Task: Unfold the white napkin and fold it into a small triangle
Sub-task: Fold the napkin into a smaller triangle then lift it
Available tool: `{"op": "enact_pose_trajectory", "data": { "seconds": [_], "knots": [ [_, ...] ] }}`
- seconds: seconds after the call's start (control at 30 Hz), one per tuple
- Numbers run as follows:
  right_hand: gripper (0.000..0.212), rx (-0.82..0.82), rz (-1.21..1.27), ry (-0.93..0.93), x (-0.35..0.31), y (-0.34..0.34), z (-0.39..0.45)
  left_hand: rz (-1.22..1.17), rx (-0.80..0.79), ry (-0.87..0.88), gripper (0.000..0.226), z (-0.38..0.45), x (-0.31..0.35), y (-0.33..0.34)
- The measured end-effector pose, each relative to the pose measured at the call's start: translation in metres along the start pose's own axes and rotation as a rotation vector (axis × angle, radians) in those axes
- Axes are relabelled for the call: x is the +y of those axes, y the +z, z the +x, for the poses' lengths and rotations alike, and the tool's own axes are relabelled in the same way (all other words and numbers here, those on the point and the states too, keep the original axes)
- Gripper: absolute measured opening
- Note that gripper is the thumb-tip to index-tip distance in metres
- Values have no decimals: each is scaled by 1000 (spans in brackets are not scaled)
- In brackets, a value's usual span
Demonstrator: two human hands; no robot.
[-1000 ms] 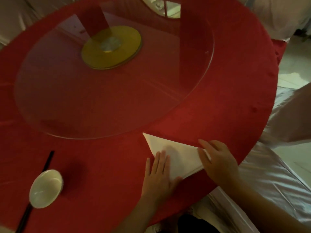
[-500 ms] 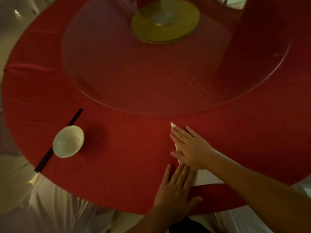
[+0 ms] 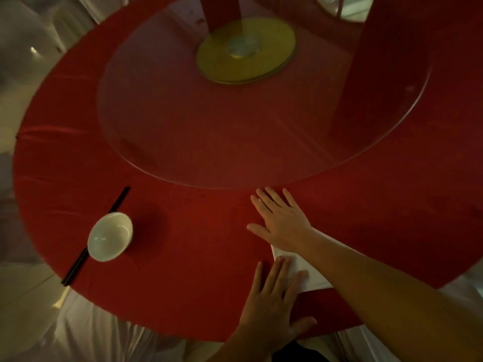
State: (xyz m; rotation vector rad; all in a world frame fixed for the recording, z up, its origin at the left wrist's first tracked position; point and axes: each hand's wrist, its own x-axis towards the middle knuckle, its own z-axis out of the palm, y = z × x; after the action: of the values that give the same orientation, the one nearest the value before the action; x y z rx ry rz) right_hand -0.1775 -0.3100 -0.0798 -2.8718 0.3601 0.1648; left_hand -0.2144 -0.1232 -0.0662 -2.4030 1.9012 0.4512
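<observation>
The white napkin (image 3: pixel 311 273) lies folded flat on the red tablecloth (image 3: pixel 183 257) near the front edge; only a wedge of it shows between my arms. My right hand (image 3: pixel 281 220) lies flat with fingers spread over its far tip, which is hidden under the palm. My left hand (image 3: pixel 271 307) rests flat with its fingertips on the napkin's near left corner. Neither hand grips anything.
A small white bowl (image 3: pixel 109 236) sits at the left on a pair of black chopsticks (image 3: pixel 75 267). A round glass turntable (image 3: pixel 235 113) with a yellow hub (image 3: pixel 245 50) fills the table's middle. White-covered chairs surround the table.
My right hand slid from the napkin's right corner across to its far tip and now hides it. My left hand stayed flat at the near corner. The camera view shifted right and closer.
</observation>
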Motion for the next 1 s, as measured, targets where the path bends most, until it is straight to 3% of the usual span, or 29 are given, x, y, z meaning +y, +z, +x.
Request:
{"op": "enact_pose_trajectory", "data": {
  "seconds": [0.17,0.33,0.53,0.77,1.0],
  "knots": [
    [69,218,191,217,-16,-12,-55,-34,99,-48,60,0,-14,-17],
    [63,154,214,395,-26,0,-104,-79,224,-68,52,40,-43,-32],
    [59,144,164,574,-34,13,-119,-17,83,-7,66,90,-71,-20],
    [75,162,86,916,4,31,-160,-34,117,-12,86,96,-80,-11],
    [82,135,92,1037,-5,26,-163,-107,52,1,91,92,-83,-20]
  ]
}}
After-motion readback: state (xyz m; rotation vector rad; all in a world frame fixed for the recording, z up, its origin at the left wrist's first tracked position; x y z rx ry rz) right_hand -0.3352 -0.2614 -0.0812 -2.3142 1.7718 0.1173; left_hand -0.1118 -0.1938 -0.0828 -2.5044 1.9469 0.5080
